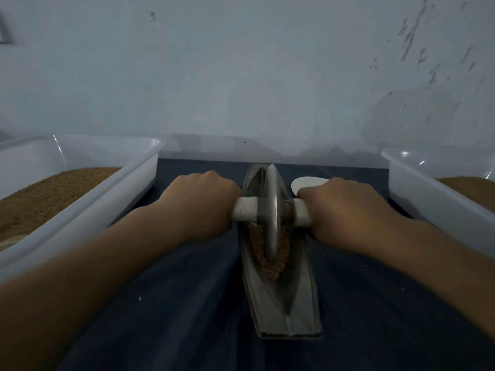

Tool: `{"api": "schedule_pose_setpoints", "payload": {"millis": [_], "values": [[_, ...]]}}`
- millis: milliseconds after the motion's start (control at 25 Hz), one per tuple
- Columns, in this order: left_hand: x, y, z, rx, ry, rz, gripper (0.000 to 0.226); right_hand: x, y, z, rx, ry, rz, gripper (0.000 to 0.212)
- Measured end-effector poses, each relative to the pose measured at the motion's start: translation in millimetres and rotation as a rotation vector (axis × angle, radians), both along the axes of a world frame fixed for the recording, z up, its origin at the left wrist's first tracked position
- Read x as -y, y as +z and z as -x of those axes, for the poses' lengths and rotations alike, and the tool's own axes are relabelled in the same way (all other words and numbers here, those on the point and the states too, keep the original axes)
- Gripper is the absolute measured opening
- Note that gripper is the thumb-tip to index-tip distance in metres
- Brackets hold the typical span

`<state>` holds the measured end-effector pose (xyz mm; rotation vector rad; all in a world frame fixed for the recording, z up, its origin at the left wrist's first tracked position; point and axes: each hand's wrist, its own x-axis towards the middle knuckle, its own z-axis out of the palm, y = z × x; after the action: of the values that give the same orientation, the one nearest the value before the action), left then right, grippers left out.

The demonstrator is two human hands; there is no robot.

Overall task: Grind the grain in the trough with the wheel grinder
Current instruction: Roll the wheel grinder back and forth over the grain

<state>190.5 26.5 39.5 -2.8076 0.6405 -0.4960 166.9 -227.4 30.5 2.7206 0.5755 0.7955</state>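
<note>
A long boat-shaped metal trough [288,303] lies lengthwise on the dark cloth in front of me. The metal wheel [272,210] of the grinder stands upright in its groove, toward the far half. Brown grain [270,263] is heaped in the groove on both sides of the wheel and just in front of it. My left hand [199,204] grips the white left handle [245,212]. My right hand [340,207] grips the white right handle [301,212]. Both arms are stretched forward.
A white plastic tub [128,183] with brown grain stands at the left, and another white tub [417,194] with brown grain at the right. A small white disc [305,182] lies behind my right hand. A pale wall rises close behind the table's far edge.
</note>
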Motion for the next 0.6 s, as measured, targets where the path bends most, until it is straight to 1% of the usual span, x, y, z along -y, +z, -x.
{"api": "schedule_pose_setpoints", "payload": {"millis": [40,80,120,160,200,240,280,400,480,520,560,600], "values": [[-5.3,-2.0,9.7,0.049,-0.062,0.003,0.012,2.0,1.4,12.3,0.092,0.029,0.016,0.032],[-9.3,-5.2,13.6,0.132,-0.117,0.001,0.013,3.4,1.9,20.8,0.130,0.050,0.008,0.034],[-10.4,-5.5,13.8,0.197,-0.143,-0.003,0.014,5.2,-0.7,22.9,0.116,0.055,-0.010,0.037],[-8.1,-4.0,9.9,0.207,-0.130,-0.016,0.013,4.9,-3.0,20.8,0.084,0.032,-0.022,0.039],[-4.1,-4.4,1.8,0.167,-0.082,-0.006,0.011,1.4,-4.0,14.3,0.054,-0.026,-0.017,0.038],[1.0,-4.6,-8.6,0.093,-0.004,0.029,0.009,-3.9,-3.4,2.2,0.038,-0.088,0.003,0.033],[6.1,-5.9,-20.8,0.038,0.054,0.061,0.009,-10.7,0.8,-14.0,0.022,-0.125,-0.022,0.026],[15.8,-1.3,-37.6,0.012,0.122,0.115,0.013,-24.8,13.6,-40.3,-0.048,-0.203,-0.077,0.015],[11.0,-0.8,-26.8,-0.030,0.099,0.095,0.015,-20.2,14.3,-28.8,-0.104,-0.181,-0.057,0.015],[4.9,-2.1,-17.0,-0.051,0.065,0.078,0.014,-13.4,11.4,-16.9,-0.096,-0.137,-0.032,0.018],[-2.2,-4.6,-5.1,-0.030,0.012,0.055,0.012,-6.7,6.6,-2.1,-0.039,-0.078,0.006,0.025],[-9.5,-8.4,6.8,0.034,-0.054,0.037,0.011,-2.8,2.9,13.4,0.034,-0.031,0.037,0.030]]}}
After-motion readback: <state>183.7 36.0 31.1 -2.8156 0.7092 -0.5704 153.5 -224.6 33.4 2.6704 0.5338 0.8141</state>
